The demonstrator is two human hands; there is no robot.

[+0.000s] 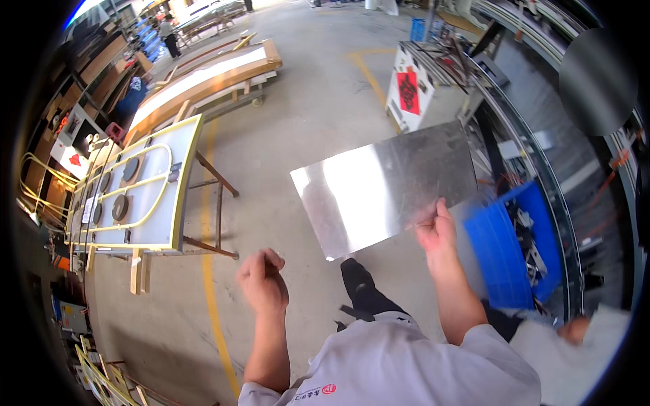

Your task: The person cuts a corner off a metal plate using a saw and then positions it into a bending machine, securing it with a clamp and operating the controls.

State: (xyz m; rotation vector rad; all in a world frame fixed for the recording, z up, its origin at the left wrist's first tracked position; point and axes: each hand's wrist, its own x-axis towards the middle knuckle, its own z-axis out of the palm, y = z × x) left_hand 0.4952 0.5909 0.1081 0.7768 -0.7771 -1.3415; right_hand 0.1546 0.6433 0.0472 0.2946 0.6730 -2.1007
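Note:
A shiny rectangular metal sheet (352, 193) is held out in front of me, tilted, with a bright glare across its left half. My right hand (437, 229) grips it at its near edge, thumb on the upper face and the other fingers partly hidden under it. To the left, my left hand (263, 276) hangs in the air with its fingers curled in, apart from the sheet. Nothing shows in that hand.
A panel with yellow edging and round dark discs (135, 196) rests on a metal stand at left. Behind it lies a long wooden-framed panel (210, 78). At right are a blue bin (501, 254) of metal parts, a white cabinet (406, 88) and a person's sleeve (582, 358).

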